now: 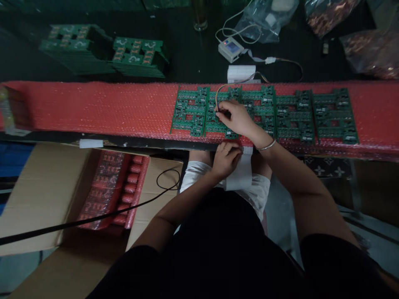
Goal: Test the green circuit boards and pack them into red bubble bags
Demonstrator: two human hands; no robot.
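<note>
The multicoloured cable [226,84] ended in the right hand [234,115], whose thumb and fingers were pinched narrow around it just over the second green circuit board [213,117] from the left; whether its tip touched the board could not be told. That board lay in a row of five on red bubble wrap [102,108], between the first board [190,110] and the third board [262,109], with two more to the right. The left hand [226,160], fingers curled, was at the table's near edge beside a white paper strip [243,174] that hung over the lap; whether it gripped the strip could not be seen. Beyond the wrap, the cable led by a white connector [270,60] to a small white device [231,49] with a screen and a red light. Two stacks of boards [139,54] stood to the far left, and bags of copper-coloured parts [370,54] lay to the far right. Below the table, at the left, an open cardboard box [40,187] held items in red bubble wrap.
</note>
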